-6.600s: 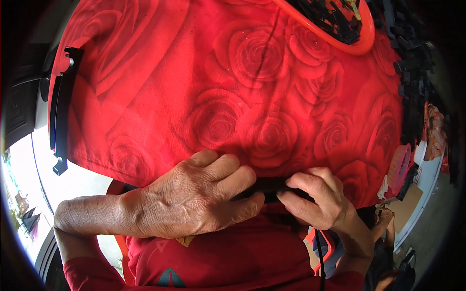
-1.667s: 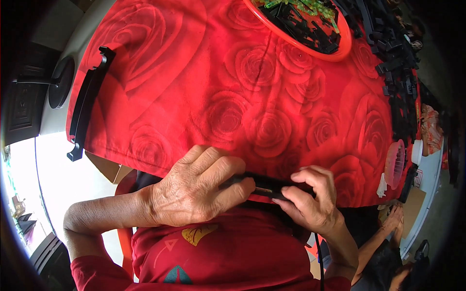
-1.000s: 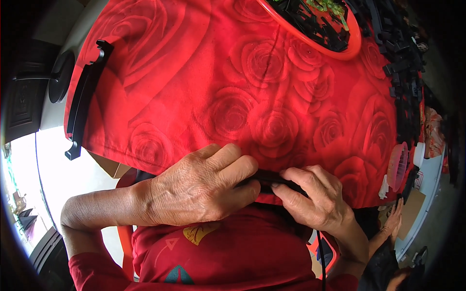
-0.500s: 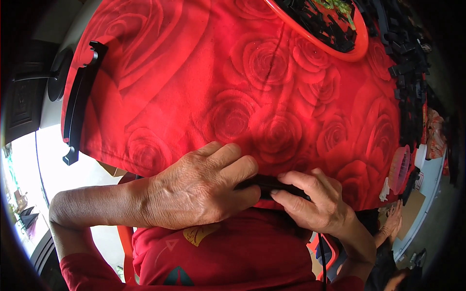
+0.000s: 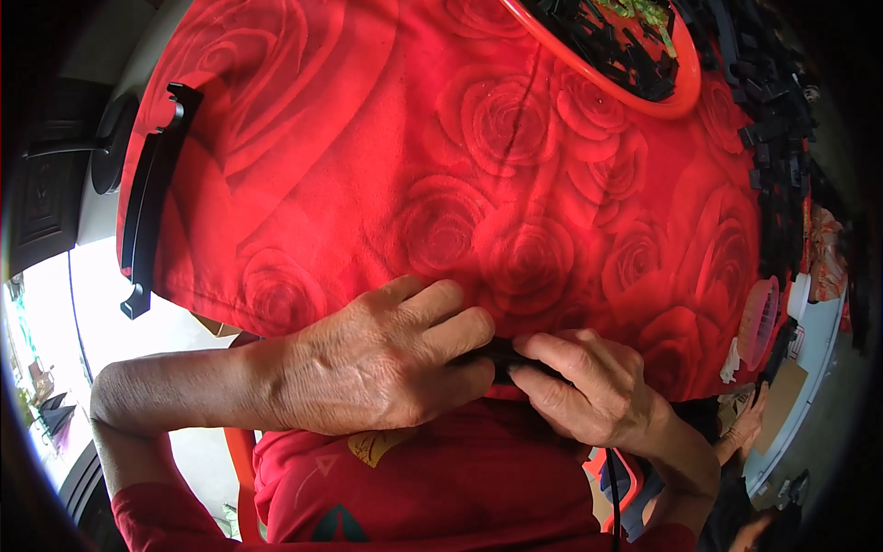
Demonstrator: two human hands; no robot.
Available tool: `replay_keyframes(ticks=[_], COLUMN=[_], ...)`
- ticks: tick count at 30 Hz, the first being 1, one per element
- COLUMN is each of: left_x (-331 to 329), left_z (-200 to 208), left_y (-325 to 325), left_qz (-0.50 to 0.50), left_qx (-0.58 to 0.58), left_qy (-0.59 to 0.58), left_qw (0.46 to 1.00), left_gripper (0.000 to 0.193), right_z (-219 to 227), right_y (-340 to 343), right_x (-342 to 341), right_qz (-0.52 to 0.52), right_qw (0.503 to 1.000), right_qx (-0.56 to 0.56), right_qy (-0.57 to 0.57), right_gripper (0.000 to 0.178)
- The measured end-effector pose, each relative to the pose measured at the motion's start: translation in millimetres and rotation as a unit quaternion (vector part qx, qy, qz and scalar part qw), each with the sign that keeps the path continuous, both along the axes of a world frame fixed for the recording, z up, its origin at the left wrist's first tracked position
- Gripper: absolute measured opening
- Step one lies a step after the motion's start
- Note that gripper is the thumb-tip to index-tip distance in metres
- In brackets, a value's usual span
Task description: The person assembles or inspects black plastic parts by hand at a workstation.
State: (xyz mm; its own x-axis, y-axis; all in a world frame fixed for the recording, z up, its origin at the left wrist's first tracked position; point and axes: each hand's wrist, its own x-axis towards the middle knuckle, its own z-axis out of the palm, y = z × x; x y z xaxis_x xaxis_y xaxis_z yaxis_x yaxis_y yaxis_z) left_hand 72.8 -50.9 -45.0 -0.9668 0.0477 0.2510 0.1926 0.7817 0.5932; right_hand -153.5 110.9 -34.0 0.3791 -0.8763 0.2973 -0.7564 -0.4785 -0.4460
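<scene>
Close to the front edge of the red rose-patterned tablecloth (image 5: 322,184), both my hands grip one slim black part (image 5: 501,353). My left hand (image 5: 372,359) is closed on its left end, with the knuckles facing up. The thumb and fingers of my right hand (image 5: 593,382) pinch the other end. Most of the part is hidden by my fingers, so its full shape cannot be made out. At the table's left edge lies a long black bar (image 5: 154,198) with notched ends, out of reach of either hand's fingers.
A red basin (image 5: 682,99) at the far right holds thin black pieces and some green-yellow scraps. Black parts (image 5: 777,115) are heaped along the right edge. Nearer me is a pink translucent oval dish (image 5: 758,324). Another person's hand (image 5: 747,425) shows beyond the table's right side.
My right hand has shifted slightly left, closer to my left hand, so less of the black part shows between them. The other person's hands have moved a little.
</scene>
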Motion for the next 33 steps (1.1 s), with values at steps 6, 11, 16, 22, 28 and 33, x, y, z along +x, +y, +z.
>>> replay_keyframes(ticks=[6, 11, 16, 22, 28, 33], left_x=[3, 3, 5, 3, 1, 3], left_z=[-2, -4, -5, -6, -1, -1], left_y=[4, 5, 0, 4, 0, 1], left_qz=[0.008, 0.012, 0.011, 0.013, 0.001, 0.025], left_qx=[-0.01, -0.022, -0.013, -0.003, -0.03, -0.032], left_qy=[0.015, 0.02, 0.028, 0.035, 0.008, 0.048], left_qw=[1.0, 0.999, 0.999, 0.999, 1.0, 0.998], left_gripper=[0.045, 0.044, 0.042, 0.04, 0.037, 0.035], right_z=[3, -2, -3, -6, -6, 4], right_y=[-5, -6, 5, 3, 3, 3], right_x=[4, 4, -5, -2, -4, -7], right_qz=[0.012, 0.01, -0.01, 0.017, 0.02, 0.025], right_qw=[0.999, 0.999, 0.998, 1.0, 1.0, 0.998], right_qx=[0.027, 0.029, 0.041, -0.011, 0.008, 0.009], right_qy=[-0.018, -0.027, -0.051, 0.008, 0.008, 0.05], right_gripper=[0.022, 0.024, 0.019, 0.017, 0.017, 0.016])
